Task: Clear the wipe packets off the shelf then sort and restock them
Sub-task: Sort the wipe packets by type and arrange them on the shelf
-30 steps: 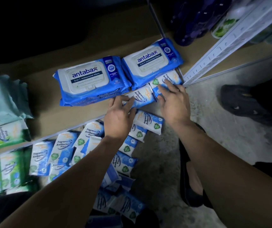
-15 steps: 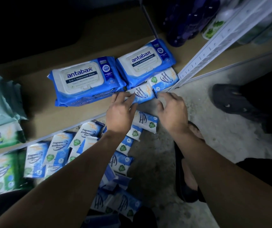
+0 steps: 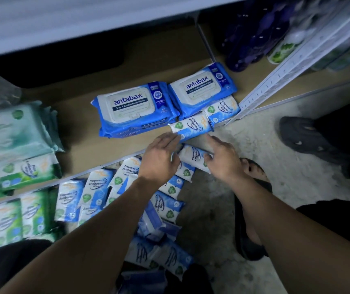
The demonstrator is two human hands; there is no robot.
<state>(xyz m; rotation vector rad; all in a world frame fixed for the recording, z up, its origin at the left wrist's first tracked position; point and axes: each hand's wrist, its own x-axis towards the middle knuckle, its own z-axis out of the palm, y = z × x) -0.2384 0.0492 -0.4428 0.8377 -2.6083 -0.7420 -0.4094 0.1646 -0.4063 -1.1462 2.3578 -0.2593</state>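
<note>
Left hand (image 3: 159, 160), fingers straight, touches a wipe packet (image 3: 192, 128); right hand (image 3: 222, 161), fingers blurred, hold unclear.

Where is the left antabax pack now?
Head view, centre: the left antabax pack lies flat on the brown shelf, beside the right antabax pack, beyond the left hand.

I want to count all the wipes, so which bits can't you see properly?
All in the head view:
1. Blue floor packets: the left forearm covers several, so no full count.
2. Green packets: cut off by the left edge and blurred.
3. Purple bottles: too dark and blurred to read.
4. Right hand: it hides whether it grips the packet beneath it.
</note>
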